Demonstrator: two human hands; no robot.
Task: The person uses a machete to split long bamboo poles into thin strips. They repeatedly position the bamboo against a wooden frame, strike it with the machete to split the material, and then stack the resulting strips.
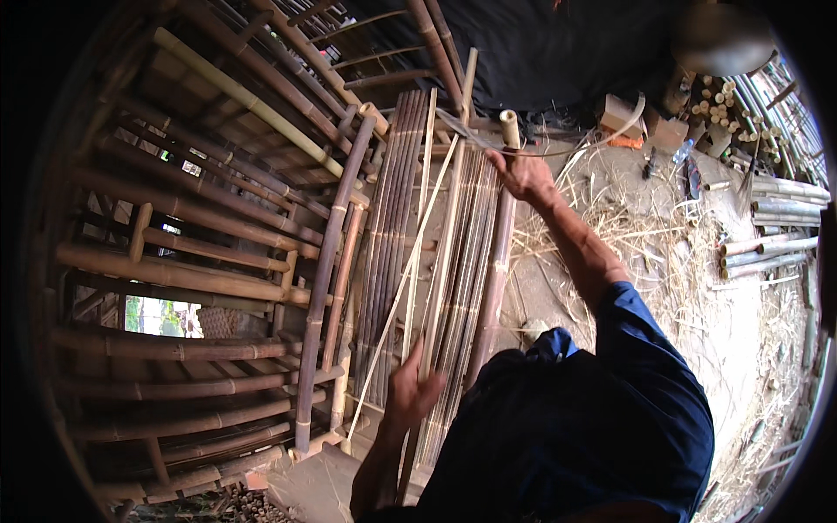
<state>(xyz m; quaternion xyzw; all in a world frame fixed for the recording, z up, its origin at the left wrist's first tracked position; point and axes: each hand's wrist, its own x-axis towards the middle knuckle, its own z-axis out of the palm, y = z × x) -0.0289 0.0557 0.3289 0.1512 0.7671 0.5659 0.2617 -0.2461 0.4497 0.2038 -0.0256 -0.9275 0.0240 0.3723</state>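
- Dusty ground (567,288) strewn with dry straw (645,235) is lying to the right of the slatted bamboo panel, with a black sheet (558,44) hanging beyond the panel's far end.
- Stacked bamboo furniture frames (200,261), built from thick brown poles, are filling the whole area left of the panel.
- The slatted bamboo panel (392,218) itself is running away from the person, its dark and pale strips lying side by side lengthwise.
- A dark blue sleeve (645,349) is covering the upper part of the arm that is stretching along the panel's right edge.
- Cut bamboo poles (776,209) are lying in a heap well to the right of the panel, with a bundle of short cut ends (719,100) standing beyond them.
- A thin pale strip (410,253) is slanting across the panel from its near left corner toward its far end.
- The right hand (523,174) is gripping at the far end of the panel, fingers closing around slat ends just beside a short pale bamboo stub (509,128).
- The left hand (411,392) is hovering at the near end of the panel with fingers spread and loosely curling, just beside the thin strip; whether it is touching it is unclear.
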